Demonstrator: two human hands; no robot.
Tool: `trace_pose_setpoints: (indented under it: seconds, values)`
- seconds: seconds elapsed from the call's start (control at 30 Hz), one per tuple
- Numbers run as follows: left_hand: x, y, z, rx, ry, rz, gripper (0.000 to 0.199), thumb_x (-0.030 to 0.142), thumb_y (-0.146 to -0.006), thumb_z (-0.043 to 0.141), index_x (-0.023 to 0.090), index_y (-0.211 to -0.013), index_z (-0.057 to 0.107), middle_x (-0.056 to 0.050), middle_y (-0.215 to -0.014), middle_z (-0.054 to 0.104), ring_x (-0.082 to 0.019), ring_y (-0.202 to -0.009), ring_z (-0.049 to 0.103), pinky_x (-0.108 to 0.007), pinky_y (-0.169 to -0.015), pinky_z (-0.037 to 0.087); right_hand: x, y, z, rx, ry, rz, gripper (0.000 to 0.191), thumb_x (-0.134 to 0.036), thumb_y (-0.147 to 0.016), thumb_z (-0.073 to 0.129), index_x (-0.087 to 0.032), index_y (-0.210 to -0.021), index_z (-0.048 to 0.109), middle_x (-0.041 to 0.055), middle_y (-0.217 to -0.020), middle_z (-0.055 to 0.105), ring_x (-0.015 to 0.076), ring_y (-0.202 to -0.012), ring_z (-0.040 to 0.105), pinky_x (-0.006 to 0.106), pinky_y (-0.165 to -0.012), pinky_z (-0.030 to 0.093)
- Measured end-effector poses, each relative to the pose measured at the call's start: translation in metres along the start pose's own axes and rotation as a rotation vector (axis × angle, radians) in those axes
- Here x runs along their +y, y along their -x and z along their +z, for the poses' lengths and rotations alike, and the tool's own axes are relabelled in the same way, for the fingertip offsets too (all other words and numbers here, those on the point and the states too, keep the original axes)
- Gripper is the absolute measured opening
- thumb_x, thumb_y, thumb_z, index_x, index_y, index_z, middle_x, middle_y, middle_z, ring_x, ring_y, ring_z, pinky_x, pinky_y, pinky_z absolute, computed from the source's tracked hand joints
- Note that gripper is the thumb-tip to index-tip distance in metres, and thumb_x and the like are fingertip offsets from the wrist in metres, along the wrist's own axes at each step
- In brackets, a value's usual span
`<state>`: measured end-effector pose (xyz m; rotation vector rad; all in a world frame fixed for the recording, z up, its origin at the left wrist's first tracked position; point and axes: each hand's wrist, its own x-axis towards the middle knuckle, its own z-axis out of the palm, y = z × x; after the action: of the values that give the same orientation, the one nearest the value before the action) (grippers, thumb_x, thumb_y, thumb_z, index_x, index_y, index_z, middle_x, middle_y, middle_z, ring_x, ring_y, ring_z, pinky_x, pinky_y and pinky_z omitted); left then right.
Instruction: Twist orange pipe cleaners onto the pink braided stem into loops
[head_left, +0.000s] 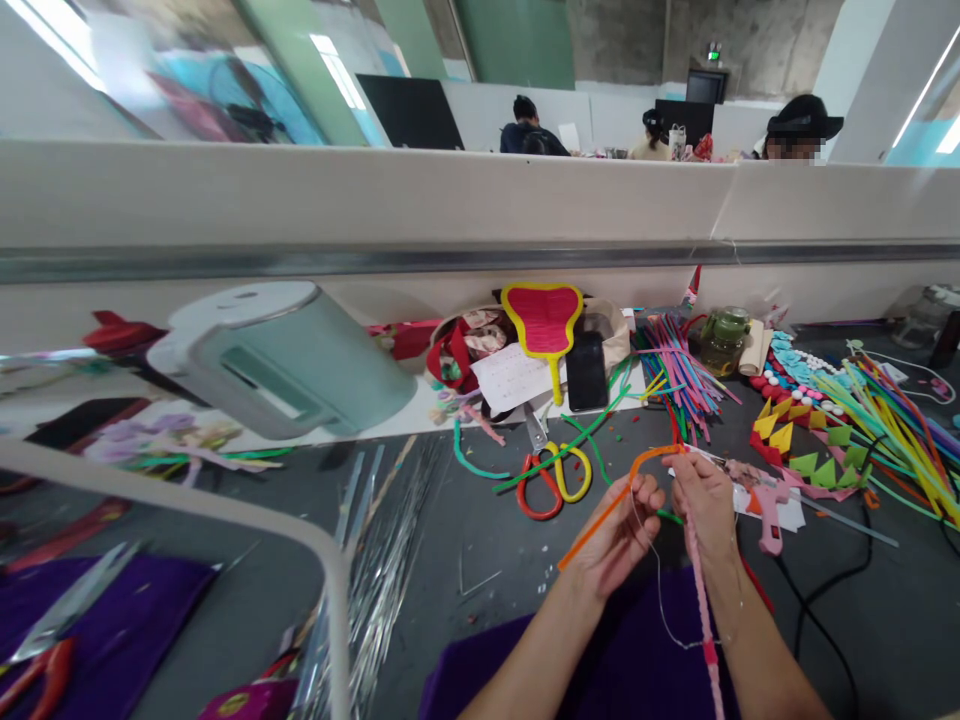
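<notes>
An orange pipe cleaner (592, 535) arches between my two hands above the dark table. My left hand (611, 535) is closed around it with curled fingers, and one end sticks out past the palm. My right hand (705, 500) pinches its other end. From the right fingers a fuzzy pink strand (701, 590) hangs down past the wrist; the fingers partly hide where it meets the orange piece. A thin pale thread (660, 590) loops loosely below the hands. Just left of them lie scissors (553, 480) with one red and one yellow handle.
A pink glue gun (770, 515) with a black cord lies right of my hands. Bundled pipe cleaners (686, 375) and a zigzag paper ring (825, 465) sit behind. Leftward are silver strips (390, 560), a pale green kettle (292, 355) and a grey curved bar (225, 505). People sit beyond the partition.
</notes>
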<state>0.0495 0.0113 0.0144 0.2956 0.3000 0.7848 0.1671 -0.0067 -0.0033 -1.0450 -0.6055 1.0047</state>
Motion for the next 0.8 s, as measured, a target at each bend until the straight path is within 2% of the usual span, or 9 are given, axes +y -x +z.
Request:
trace_pose_setpoints:
  seconds: [0.27, 0.53, 0.8]
  values:
    - [0.006, -0.005, -0.001, 0.035, -0.143, 0.026, 0.030, 0.029, -0.062, 0.082, 0.015, -0.068, 0.057, 0.003, -0.067, 0.051, -0.009, -0.066, 0.055, -0.015, -0.053, 0.047, -0.010, 0.002, 0.002, 0.038, 0.023, -0.041, 0.030, -0.045, -0.075, 0.067, -0.015, -0.081, 0.066, -0.0097, -0.042, 0.035, 0.0051, -0.037, 0.027, 0.020, -0.038, 0.017]
    - [0.021, -0.008, -0.003, 0.189, -0.427, 0.123, 0.025, 0.026, -0.058, 0.082, 0.012, -0.067, 0.064, 0.000, -0.064, 0.061, -0.010, -0.058, 0.056, -0.022, -0.056, 0.049, -0.008, 0.000, -0.002, 0.076, 0.120, -0.116, 0.032, -0.046, -0.077, 0.065, -0.014, -0.081, 0.068, -0.0080, -0.044, 0.038, 0.0061, -0.039, 0.030, 0.021, -0.039, 0.020]
    - [0.030, -0.008, -0.004, 0.257, -0.753, 0.182, 0.019, 0.025, -0.063, 0.074, 0.014, -0.055, 0.060, 0.003, -0.048, 0.054, -0.010, -0.050, 0.052, -0.023, -0.056, 0.042, -0.015, 0.003, -0.004, 0.053, 0.187, -0.132, 0.031, -0.046, -0.079, 0.063, -0.015, -0.081, 0.067, -0.0084, -0.043, 0.037, 0.0055, -0.037, 0.027, 0.020, -0.036, 0.017]
